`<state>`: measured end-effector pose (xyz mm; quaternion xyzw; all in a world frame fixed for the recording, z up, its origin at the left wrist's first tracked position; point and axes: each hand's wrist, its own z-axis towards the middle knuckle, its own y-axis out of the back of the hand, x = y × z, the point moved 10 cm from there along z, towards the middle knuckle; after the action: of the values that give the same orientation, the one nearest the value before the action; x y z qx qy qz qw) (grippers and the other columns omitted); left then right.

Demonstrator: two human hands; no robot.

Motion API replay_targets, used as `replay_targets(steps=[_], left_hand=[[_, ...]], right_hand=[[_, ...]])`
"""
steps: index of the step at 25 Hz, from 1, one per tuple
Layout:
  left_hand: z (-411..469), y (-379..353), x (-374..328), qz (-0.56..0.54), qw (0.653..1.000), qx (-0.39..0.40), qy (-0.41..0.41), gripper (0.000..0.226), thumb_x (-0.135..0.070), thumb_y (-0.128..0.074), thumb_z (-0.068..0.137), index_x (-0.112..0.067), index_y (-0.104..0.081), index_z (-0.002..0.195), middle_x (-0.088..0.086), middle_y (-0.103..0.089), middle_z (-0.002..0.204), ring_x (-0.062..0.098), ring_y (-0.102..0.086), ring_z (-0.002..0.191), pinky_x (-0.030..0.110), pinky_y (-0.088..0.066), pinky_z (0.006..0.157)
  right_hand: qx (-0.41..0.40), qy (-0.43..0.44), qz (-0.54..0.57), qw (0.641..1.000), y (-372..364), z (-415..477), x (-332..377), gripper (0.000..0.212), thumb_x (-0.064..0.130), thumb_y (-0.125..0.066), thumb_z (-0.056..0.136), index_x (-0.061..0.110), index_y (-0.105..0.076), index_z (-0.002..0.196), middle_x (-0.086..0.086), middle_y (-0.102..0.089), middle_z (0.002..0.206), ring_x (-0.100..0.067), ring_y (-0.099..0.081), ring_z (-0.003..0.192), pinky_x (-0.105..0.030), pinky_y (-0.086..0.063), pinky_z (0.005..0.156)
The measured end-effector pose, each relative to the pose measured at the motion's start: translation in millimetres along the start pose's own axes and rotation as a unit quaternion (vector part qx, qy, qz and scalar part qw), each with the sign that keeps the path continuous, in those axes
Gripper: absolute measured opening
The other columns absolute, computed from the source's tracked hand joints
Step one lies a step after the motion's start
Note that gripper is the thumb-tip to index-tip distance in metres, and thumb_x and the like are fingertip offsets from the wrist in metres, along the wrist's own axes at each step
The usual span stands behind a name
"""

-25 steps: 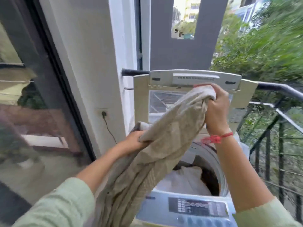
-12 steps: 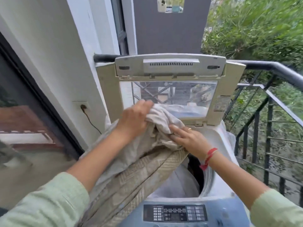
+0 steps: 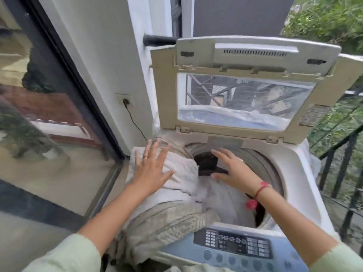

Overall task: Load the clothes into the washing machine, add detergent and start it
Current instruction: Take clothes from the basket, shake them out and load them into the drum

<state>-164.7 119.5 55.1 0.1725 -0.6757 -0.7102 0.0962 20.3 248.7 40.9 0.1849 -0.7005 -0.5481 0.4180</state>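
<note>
A white top-loading washing machine (image 3: 298, 173) stands on a narrow balcony, its beige plastic lid with a clear window (image 3: 245, 103) raised upright at twelve o'clock. At nine o'clock of the machine runs a white plastered wall (image 3: 102, 46) bearing a white wall socket (image 3: 125, 99), from which a thin black cord (image 3: 135, 122) drops toward the machine. Further toward eight o'clock is a dark-framed glass sliding door (image 3: 59, 95). At three o'clock a black metal railing (image 3: 343, 154) borders the balcony, with green foliage (image 3: 330, 20) beyond it at one o'clock. A blue-grey control panel with round buttons (image 3: 235, 246) lies along the machine's near edge at six o'clock. A bulky beige woven cloth with a white fleecy lining (image 3: 167, 218) is draped across the machine's left rim, partly inside the round drum opening (image 3: 255, 160) and partly hanging over the near left corner. The left hand (image 3: 151, 167) lies on the cloth's white side at ten o'clock of the drum, fingers spread wide and straight, gripping nothing. The right hand (image 3: 233, 171), with a red thread bracelet (image 3: 262, 188) at its wrist, is over the drum's mouth, its fingers likewise splayed and holding nothing.
</note>
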Motion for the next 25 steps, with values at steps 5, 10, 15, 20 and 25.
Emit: replay_targets(steps=[5,10,15,20,25], left_hand=[[-47.1,-65.4,87.2,-0.291,0.932,0.112,0.186,0.108,-0.057,-0.065,0.077,-0.027,0.008,0.149,0.016,-0.002,0.156,0.026,-0.018,0.142,0.039,-0.02,0.113],[-50.2,-42.4,66.4,-0.276,0.955,-0.018,0.108,0.097,-0.075,-0.046,0.077,-0.031,0.001,0.149,0.001,0.001,0.156,0.025,-0.013,0.144,0.046,-0.021,0.115],[-20.1,24.2,-2.4,-0.199,0.975,-0.101,-0.008,0.099,-0.08,-0.036,0.073,-0.033,0.005,0.149,-0.001,0.008,0.158,0.018,0.004,0.146,0.05,0.002,0.114],[-16.0,-54.0,-23.4,-0.067,0.988,0.134,0.034,0.092,-0.07,-0.044,0.081,-0.034,0.005,0.149,0.0,0.011,0.159,0.024,0.013,0.145,0.062,0.008,0.111],[-38.2,-55.0,-1.9,-0.1,0.992,0.076,0.02,0.083,-0.068,-0.041,0.081,-0.036,-0.005,0.148,-0.001,0.007,0.159,0.022,0.013,0.145,0.057,0.007,0.113]], right_hand=[[0.077,-0.081,0.176,0.978,-113.7,74.9,92.2,0.094,0.052,-0.067,0.078,0.021,-0.015,0.15,-0.017,-0.018,0.155,-0.031,-0.023,0.141,-0.039,-0.024,0.113],[-0.132,-0.024,0.254,0.958,-50.3,58.5,71.4,0.022,0.005,-0.064,0.077,0.004,-0.066,0.099,-0.012,-0.066,0.095,-0.028,-0.061,0.095,-0.035,-0.046,0.082],[-0.371,-0.069,0.415,0.828,107.8,5.3,-22.5,0.026,-0.002,-0.054,0.075,0.023,-0.058,0.075,0.02,-0.058,0.064,0.008,-0.047,0.062,-0.012,-0.039,0.061],[-0.433,-0.247,0.183,0.847,84.2,-52.4,-104.8,0.017,0.011,-0.051,0.077,0.013,-0.06,0.092,-0.017,-0.061,0.092,-0.023,-0.06,0.083,-0.034,-0.044,0.074],[0.194,-0.136,-0.13,0.963,-62.8,-15.1,-60.5,0.032,0.027,-0.056,0.089,0.013,-0.061,0.117,-0.015,-0.06,0.123,-0.03,-0.056,0.116,-0.033,-0.043,0.093]])
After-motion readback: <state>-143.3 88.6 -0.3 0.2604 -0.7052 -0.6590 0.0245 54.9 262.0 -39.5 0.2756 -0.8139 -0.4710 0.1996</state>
